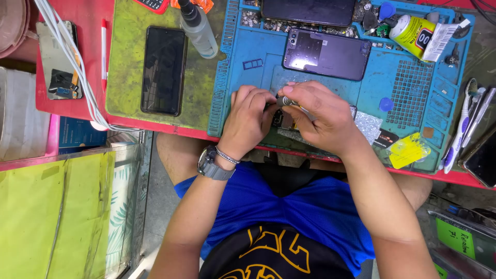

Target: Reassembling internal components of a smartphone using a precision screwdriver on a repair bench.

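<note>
Mid-disassembly: left hand (249, 118) steadies the opened phone (283, 122) on the blue mat (413, 88), right hand (315, 116) fingers pinch probably a screwdriver (285, 101); next needs steady tip alignment.

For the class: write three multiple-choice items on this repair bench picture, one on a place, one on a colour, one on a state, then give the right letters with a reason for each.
1. Where does the black phone with the dark screen lie?
A. on the green mat
B. on the person's lap
C. inside the glass case

2. What colour is the work mat under the hands?
A. white
B. blue
C. brown

3. What is the right hand doing?
A. resting flat and empty on the mat
B. gripping a thin metal tool
C. holding the spray bottle

Answers:
1. A, since the phone lies face up on the green mat at the left.
2. B, since the mat with its small compartments is blue.
3. B, since the fingers close round a thin metal tool beside the left hand, over a small dark part.
</note>
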